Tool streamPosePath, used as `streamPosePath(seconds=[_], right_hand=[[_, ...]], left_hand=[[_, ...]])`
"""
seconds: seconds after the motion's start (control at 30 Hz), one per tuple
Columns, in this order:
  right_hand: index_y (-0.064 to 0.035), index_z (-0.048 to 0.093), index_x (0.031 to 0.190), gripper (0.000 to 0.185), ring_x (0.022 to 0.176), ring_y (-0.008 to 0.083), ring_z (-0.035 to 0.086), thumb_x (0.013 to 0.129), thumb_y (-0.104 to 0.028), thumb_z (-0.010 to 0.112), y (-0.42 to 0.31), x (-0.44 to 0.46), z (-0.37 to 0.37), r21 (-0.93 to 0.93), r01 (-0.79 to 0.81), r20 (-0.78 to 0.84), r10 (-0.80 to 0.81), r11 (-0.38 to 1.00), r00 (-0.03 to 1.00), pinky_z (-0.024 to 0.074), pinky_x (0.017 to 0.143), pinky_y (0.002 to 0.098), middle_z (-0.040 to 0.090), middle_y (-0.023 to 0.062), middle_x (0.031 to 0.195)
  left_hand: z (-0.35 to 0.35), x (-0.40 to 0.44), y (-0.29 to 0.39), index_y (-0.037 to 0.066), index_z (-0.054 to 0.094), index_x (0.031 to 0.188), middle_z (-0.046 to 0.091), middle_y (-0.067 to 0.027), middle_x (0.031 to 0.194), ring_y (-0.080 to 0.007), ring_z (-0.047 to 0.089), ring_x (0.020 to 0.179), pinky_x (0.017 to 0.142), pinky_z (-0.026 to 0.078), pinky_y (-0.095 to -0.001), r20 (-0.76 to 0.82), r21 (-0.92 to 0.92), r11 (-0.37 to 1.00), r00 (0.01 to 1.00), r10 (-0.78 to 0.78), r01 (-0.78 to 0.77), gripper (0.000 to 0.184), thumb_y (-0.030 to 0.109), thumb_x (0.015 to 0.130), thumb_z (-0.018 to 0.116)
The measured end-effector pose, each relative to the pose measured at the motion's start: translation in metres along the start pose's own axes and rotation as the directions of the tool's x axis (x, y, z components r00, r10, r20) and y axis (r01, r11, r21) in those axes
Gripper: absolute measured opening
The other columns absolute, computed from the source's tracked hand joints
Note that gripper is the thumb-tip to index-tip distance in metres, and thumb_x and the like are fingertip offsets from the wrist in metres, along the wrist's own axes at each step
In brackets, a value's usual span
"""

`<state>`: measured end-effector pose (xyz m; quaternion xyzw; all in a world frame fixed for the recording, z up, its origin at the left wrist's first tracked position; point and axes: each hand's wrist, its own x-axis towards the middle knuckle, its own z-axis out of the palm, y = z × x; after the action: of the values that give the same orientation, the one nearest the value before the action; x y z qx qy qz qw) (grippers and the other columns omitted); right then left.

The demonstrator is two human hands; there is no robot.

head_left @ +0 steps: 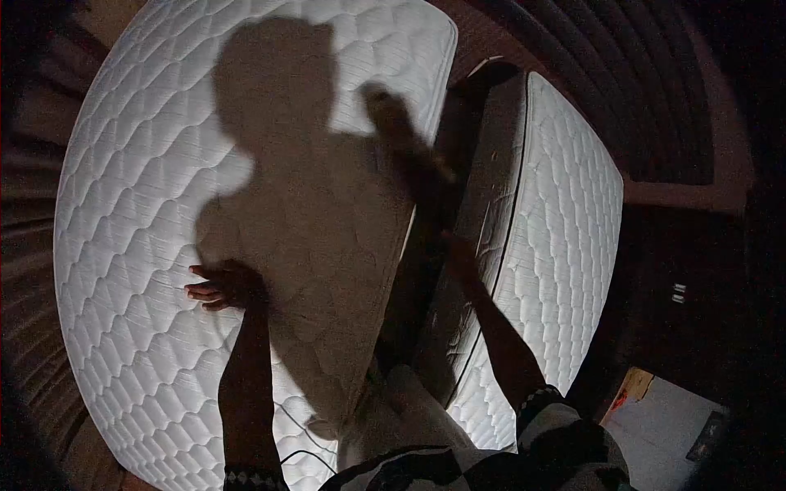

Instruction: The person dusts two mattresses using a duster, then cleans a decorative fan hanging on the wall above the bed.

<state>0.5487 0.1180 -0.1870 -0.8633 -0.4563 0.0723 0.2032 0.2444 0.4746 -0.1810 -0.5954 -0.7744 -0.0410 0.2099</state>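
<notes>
My left hand (231, 286) is over the large white quilted mattress (139, 213), its fingers apart and nothing in them. Whether the palm touches the fabric is hard to say. My right hand (463, 260) is by the dark side of a second white quilted mattress (565, 204). Deep shadow hides its fingers, so its grip does not show. Between the two mattresses runs a dark gap (417, 270), and my legs (401, 409) stand at its near end. A shadow of a head, body and raised arm falls across the large mattress.
Dark pleated curtains (33, 270) hang along the left, with more folds (647, 90) at the upper right. A white box-like item (663, 425) is at the lower right. A thin dark cable (307, 452) lies near my left forearm.
</notes>
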Motion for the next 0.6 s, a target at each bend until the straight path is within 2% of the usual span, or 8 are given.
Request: streamPosePath(seconds=[0.03,0.23,0.33,0.37,0.4,0.43,0.5,0.6], right_hand=[[-0.0050,0.053,0.111,0.035,0.102,0.0308,0.050,0.090,-0.028,0.037,-0.069,-0.011,-0.006,0.114,-0.257,0.344,0.205,0.960,0.917,0.0383,0.090,0.0365,0.055,0.0164,0.105],[-0.0092,0.049,0.118,0.038,0.108,0.0285,0.047,0.088,-0.032,0.044,-0.011,-0.088,0.066,0.319,-0.377,0.349,0.262,0.869,0.900,0.0327,0.095,0.0379,0.047,0.0140,0.121],[-0.0102,0.047,0.120,0.038,0.109,0.0270,0.047,0.088,-0.030,0.044,-0.009,-0.070,0.034,-0.090,-0.357,-0.092,0.349,0.930,0.933,0.0339,0.095,0.0366,0.047,0.0134,0.122],[-0.0105,0.048,0.119,0.036,0.109,0.0267,0.047,0.089,-0.030,0.043,-0.021,-0.071,0.029,0.304,-0.464,-0.003,0.488,0.832,0.873,0.0341,0.095,0.0366,0.048,0.0129,0.121],[-0.0105,0.050,0.117,0.035,0.108,0.0266,0.048,0.089,-0.030,0.043,-0.037,-0.073,0.026,0.405,-0.516,0.144,0.505,0.754,0.851,0.0348,0.094,0.0371,0.050,0.0128,0.118],[-0.0105,0.051,0.115,0.033,0.106,0.0264,0.049,0.089,-0.029,0.043,-0.059,-0.072,0.019,0.476,-0.583,0.288,0.510,0.658,0.810,0.0355,0.093,0.0375,0.052,0.0128,0.115],[-0.0101,0.054,0.113,0.032,0.103,0.0263,0.051,0.089,-0.028,0.044,-0.094,-0.064,-0.007,0.312,-0.610,0.437,0.459,0.729,0.773,0.0366,0.092,0.0386,0.055,0.0132,0.111],[-0.0116,0.053,0.114,0.033,0.102,0.0253,0.051,0.088,-0.031,0.045,-0.069,-0.051,-0.037,0.729,-0.658,0.623,0.217,0.188,0.752,0.0365,0.092,0.0389,0.056,0.0118,0.108]], left_hand=[[-0.002,-0.001,0.000,0.011,0.015,0.137,0.016,-0.0267,0.135,-0.0383,0.020,0.126,0.095,0.023,-0.0540,-0.012,-0.004,1.000,1.000,0.015,-0.015,0.064,0.042,0.085,0.037],[0.000,-0.002,-0.003,0.010,0.016,0.136,0.019,-0.0278,0.133,-0.0379,0.022,0.125,0.094,0.024,-0.0547,-0.018,-0.031,0.999,1.000,0.025,-0.025,0.063,0.043,0.085,0.036],[0.002,-0.006,-0.002,0.011,0.018,0.135,0.020,-0.0278,0.134,-0.0373,0.022,0.125,0.093,0.025,-0.0542,-0.001,0.000,1.000,1.000,0.010,-0.010,0.060,0.041,0.086,0.036],[0.003,-0.005,-0.003,0.011,0.019,0.135,0.020,-0.0282,0.133,-0.0375,0.022,0.125,0.093,0.025,-0.0541,-0.009,0.022,0.999,1.000,0.030,-0.029,0.060,0.040,0.086,0.037],[0.004,-0.006,-0.003,0.011,0.019,0.134,0.019,-0.0286,0.133,-0.0377,0.023,0.125,0.093,0.026,-0.0540,-0.018,0.040,0.998,0.999,0.043,-0.042,0.059,0.039,0.086,0.039],[0.002,-0.007,-0.003,0.011,0.019,0.134,0.019,-0.0286,0.133,-0.0377,0.023,0.125,0.093,0.026,-0.0540,-0.020,0.039,0.998,0.999,0.044,-0.043,0.059,0.039,0.086,0.039],[-0.001,-0.005,-0.002,0.011,0.019,0.134,0.020,-0.0291,0.133,-0.0386,0.024,0.124,0.092,0.026,-0.0537,-0.044,-0.024,0.999,0.999,0.027,-0.029,0.060,0.039,0.086,0.039],[0.003,-0.005,0.000,0.011,0.019,0.134,0.020,-0.0292,0.133,-0.0390,0.025,0.123,0.092,0.026,-0.0540,-0.059,-0.011,1.000,0.998,-0.013,0.012,0.059,0.039,0.086,0.038]])
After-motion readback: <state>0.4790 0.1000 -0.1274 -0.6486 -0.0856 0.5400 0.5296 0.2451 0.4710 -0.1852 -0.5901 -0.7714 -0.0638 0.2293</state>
